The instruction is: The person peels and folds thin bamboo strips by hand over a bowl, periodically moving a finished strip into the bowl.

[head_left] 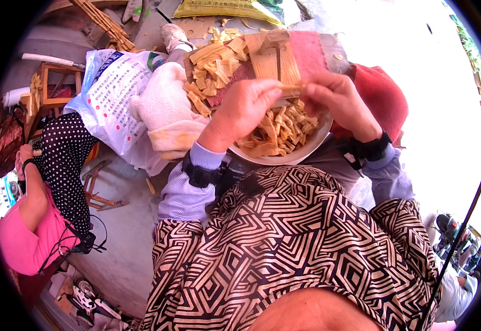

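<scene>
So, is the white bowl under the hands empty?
No, the white bowl holds many tan strips below the left hand and right hand.

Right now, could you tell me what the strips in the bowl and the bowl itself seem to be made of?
The strips look like dry plant husk or thin split wood: tan, matte, fibrous and curling. The bowl seems to be enamelled metal or plastic; its white rim is smooth and glossy, but the view cannot settle which.

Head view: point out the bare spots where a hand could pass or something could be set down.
Bare grey ground lies between the white printed sack and the patterned apron. The white bowl is heaped with tan strips, and both the left hand and right hand pinch one strip above it: crowded there.
</scene>
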### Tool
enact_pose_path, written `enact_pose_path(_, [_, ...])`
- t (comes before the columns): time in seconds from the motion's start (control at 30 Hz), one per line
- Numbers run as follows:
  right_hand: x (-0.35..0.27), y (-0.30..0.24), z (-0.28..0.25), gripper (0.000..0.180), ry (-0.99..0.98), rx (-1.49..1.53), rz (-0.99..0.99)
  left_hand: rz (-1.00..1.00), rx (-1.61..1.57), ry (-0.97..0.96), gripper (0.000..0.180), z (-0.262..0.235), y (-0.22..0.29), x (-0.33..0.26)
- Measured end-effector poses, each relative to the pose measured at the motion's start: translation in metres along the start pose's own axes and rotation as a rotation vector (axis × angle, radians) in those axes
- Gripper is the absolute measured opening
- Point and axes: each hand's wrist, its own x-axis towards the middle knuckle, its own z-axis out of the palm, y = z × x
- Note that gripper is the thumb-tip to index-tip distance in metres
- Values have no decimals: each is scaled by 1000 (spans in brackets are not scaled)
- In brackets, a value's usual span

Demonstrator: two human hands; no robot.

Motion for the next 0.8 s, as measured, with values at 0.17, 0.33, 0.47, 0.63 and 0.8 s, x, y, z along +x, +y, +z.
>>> enact_pose_path(0.17, [22,6,6,18,203,-20,-59,-25,-142,121,17,-11,-13,18])
enact_pose_path(0.33, [37,16,1,18,256,-135,-154,-65,-190,153,10,-12,-18,31])
enact_pose_path(0.47, [45,21,-4,17,281,-159,-139,-81,-194,189,10,-11,-22,40])
enact_pose_path(0.63, [57,37,-6,15,282,-368,-169,166,119,341,13,5,-49,55])
enact_pose_path(0.8, [49,48,-10,12,345,-574,-251,47,460,404,13,6,-48,48])
